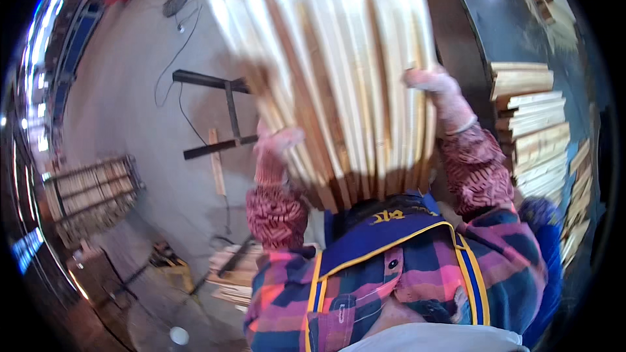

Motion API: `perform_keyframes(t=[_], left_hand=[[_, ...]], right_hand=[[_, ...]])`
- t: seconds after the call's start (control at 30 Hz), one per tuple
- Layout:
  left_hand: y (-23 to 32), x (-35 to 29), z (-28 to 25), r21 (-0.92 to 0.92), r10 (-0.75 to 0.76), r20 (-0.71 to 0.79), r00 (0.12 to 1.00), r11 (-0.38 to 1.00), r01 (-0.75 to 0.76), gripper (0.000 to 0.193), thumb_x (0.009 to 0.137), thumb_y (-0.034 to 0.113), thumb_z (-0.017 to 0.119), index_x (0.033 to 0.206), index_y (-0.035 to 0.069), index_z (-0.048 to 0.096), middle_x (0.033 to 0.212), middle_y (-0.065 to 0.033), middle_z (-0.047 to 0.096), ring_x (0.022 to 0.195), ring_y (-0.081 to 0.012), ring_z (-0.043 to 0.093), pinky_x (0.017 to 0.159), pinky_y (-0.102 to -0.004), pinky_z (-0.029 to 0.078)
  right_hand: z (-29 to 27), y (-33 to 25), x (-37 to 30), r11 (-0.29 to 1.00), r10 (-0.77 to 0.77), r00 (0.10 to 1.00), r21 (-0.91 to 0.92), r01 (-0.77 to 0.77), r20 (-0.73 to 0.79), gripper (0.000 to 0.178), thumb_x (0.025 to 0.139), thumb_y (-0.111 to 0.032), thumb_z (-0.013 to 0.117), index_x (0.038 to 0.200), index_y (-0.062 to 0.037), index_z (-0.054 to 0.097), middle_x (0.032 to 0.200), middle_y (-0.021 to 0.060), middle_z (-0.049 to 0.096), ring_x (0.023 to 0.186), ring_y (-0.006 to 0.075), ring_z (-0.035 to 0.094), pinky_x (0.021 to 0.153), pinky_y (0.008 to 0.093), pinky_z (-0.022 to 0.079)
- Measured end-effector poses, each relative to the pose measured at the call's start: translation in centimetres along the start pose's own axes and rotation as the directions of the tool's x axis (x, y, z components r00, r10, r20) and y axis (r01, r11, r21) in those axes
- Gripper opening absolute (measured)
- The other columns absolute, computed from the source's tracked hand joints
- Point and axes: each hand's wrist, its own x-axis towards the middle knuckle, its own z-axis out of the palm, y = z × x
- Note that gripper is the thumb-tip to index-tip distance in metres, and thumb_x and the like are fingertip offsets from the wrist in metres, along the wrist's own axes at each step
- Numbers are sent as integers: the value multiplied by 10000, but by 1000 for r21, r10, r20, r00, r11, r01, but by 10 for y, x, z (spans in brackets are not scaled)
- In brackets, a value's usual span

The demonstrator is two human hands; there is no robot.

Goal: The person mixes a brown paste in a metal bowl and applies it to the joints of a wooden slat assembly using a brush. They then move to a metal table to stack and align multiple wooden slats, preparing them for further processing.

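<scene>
Grey workshop floor (130,111) spreads behind a wide bundle of pale and brown wooden strips (345,85), raised before a blue, yellow-trimmed apron (385,242). Left hand (277,145) and right hand (440,89) clasp its opposite side edges, undersides hidden. Lifting or carrying appears in hand; the next move calls for even, two-handed pressure. Pale stacked boards (540,146) line a blue-grey surface's (481,3) left edge.

Forearms (479,166) forward; left hand (277,145) closer in, right hand (443,94) farther; thumbs (417,79) inward
</scene>
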Motion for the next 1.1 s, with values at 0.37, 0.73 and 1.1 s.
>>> perform_keyframes(t=[0.37,0.73,1.1], left_hand=[[-250,-122,-52,-831,-663,515,543,-232,506,479,860,26,465,1338,-3,453,753,-53,538,663,-172,557,645,-329,541],[-457,36,169,-287,-686,648,330,182,941,1027,744,407,813,1492,-27,259,1437,-216,456,1329,-357,445,1162,-441,314],[-309,-33,151,4,-825,388,410,446,895,937,798,426,735,1455,-91,312,1374,-305,484,1273,-383,493,1096,-419,378]], right_hand=[[136,260,182,975,191,961,71,-209,202,1056,760,-371,779,1553,-36,167,1490,178,400,1391,271,356,1177,379,235],[98,340,371,343,287,888,-828,-445,-358,981,847,-756,471,1534,-87,264,1530,236,339,1421,374,328,1121,442,344],[22,421,43,312,710,704,-908,-279,27,639,910,-547,478,1333,-79,576,1365,196,551,1287,360,495,1085,439,372]])
